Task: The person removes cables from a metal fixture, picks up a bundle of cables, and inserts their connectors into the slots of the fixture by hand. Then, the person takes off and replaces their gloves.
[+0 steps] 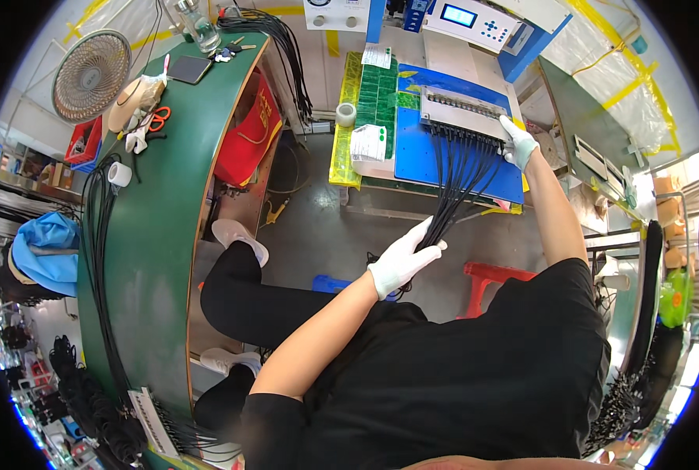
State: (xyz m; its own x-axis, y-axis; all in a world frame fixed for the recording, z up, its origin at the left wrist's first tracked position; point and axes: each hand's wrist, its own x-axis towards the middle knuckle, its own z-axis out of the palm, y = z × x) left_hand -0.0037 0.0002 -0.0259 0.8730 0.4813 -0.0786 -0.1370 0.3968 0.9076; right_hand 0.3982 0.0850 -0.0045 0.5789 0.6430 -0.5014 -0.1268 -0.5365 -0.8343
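My left hand (404,260), in a white glove, is closed around a bundle of black cables (453,188). From there the cables fan out and run up to the front edge of a long silvery metal fixture (465,116), which has a row of slots along its back. My right hand (519,144), also gloved, grips the right end of this fixture; the fingertips are partly hidden. The fixture lies on a blue plate (424,157) on the bench. Below my left hand, the cables' lower ends are mostly hidden.
Behind the plate stands a machine with a small blue screen (459,16). A tape roll (345,115) and a paper slip (369,144) sit left of it. A green table (157,235) at left carries a fan, scissors (160,119) and more cables. Below is a red stool (490,282).
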